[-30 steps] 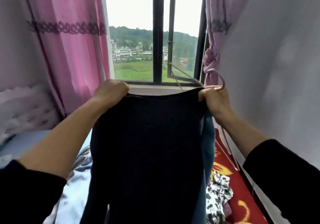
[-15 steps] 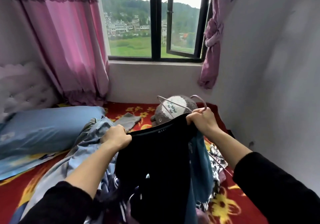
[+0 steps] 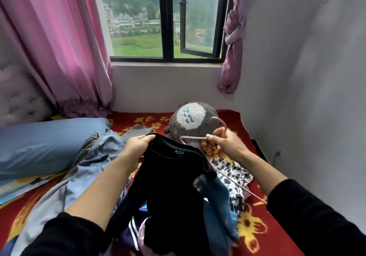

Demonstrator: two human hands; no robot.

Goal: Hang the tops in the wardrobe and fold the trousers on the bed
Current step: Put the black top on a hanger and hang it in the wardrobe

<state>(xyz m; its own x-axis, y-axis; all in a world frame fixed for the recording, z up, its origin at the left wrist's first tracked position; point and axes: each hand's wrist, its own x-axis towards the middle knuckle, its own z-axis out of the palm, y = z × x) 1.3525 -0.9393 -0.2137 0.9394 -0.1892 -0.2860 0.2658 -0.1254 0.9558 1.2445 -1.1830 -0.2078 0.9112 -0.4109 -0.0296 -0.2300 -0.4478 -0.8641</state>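
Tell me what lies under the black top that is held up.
Beneath the black top a blue garment, a black-and-white patterned cloth and a striped dark piece peek out on the red bed cover. What lies directly below is covered.

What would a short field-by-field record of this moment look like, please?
left: left hand grips the collar of the black top
right: right hand pinches the pink hanger
hanger: partly behind the top's shoulder; whether it is threaded in, cannot tell
bed: red flowered blanket with loose clothes under the top
nearby: grey plush toy beyond the hands; blue pillow at left; denim garment by the left arm
wardrobe: not in view
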